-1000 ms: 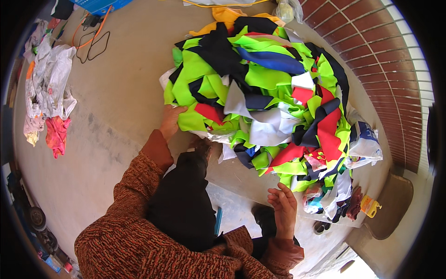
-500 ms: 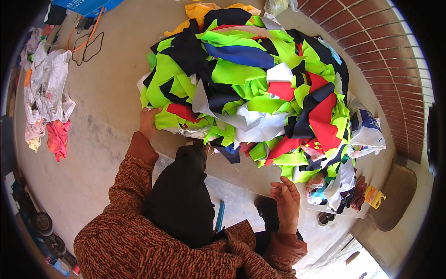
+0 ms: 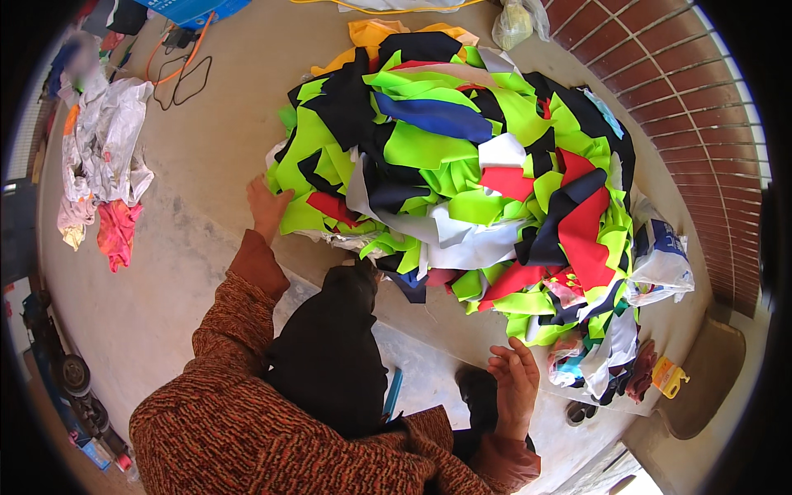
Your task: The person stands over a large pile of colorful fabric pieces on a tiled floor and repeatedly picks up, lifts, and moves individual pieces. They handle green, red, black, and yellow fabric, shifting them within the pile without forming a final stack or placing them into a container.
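Observation:
A large heap of fabric scraps (image 3: 429, 153), mostly lime green, black, red, white and navy, spreads over the floor in front of me. My left hand (image 3: 267, 206) is at the heap's left edge, fingers spread, nothing visible in it; its thumb side is close to a lime green piece (image 3: 301, 216), and I cannot tell whether they touch. Below the heap's right part, my right hand (image 3: 516, 388) hovers palm turned inward, with loosely bent fingers apart and no object in them.
White plastic bags and a pink cloth (image 3: 120, 235) lie at left. A blue box (image 3: 194, 10) and an orange cord (image 3: 188, 62) are at the upper left. Right of the heap are a plastic bag (image 3: 662, 262), a yellow container (image 3: 668, 377) and a brick-red tiled wall (image 3: 660, 107).
The whole view has shifted slightly, so the heap appears lower and further right. My left hand has lifted its fingers from the heap's edge; my right hand stays empty in nearly the same pose.

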Available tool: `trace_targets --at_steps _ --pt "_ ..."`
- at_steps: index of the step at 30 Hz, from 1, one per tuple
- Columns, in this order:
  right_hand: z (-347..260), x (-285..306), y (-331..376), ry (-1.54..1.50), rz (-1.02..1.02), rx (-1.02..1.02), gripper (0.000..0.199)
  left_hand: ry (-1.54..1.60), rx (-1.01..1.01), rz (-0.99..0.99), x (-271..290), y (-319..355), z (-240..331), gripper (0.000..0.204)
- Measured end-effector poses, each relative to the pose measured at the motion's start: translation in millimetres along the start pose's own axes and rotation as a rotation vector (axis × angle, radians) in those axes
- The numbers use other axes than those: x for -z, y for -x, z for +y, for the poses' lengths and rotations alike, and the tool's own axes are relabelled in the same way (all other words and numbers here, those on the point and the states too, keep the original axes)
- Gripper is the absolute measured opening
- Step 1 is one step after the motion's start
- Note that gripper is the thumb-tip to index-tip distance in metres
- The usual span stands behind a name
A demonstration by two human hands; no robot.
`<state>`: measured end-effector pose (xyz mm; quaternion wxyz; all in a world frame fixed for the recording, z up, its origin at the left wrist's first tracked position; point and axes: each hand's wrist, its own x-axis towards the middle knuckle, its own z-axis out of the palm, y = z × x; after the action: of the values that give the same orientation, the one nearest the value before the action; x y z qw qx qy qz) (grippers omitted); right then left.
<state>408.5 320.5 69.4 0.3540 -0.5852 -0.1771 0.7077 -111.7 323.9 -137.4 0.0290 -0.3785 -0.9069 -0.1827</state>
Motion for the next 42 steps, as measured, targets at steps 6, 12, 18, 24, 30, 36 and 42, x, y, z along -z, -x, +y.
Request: trace_targets --at_steps 6,12,18,24,30,36,42 --pt "-1 -4 -1 -0.025 -0.059 -0.026 0.033 0.568 0.202 -0.398 -14 -52 105 0.106" --pt "4 1 2 -0.032 -0.071 -0.057 0.034 0.796 0.357 -0.675 -25 -72 165 0.120" --pt "6 0 9 -0.073 -0.074 -0.073 0.034 0.954 0.280 -0.754 -45 -48 215 0.110" --pt "-3 -9 18 -0.091 -0.155 -0.101 0.035 1.173 0.320 -0.692 -62 -47 204 0.053" --pt "2 -10 32 -0.107 -0.169 -0.034 0.032 1.190 0.237 -0.883 23 -32 260 0.014" --pt "-1 -11 46 -0.149 -0.144 0.019 0.030 1.248 -0.113 -1.034 65 -11 321 0.033" --pt "0 -6 57 -0.144 -0.164 0.059 0.030 1.246 -0.339 -1.082 106 12 408 0.041"
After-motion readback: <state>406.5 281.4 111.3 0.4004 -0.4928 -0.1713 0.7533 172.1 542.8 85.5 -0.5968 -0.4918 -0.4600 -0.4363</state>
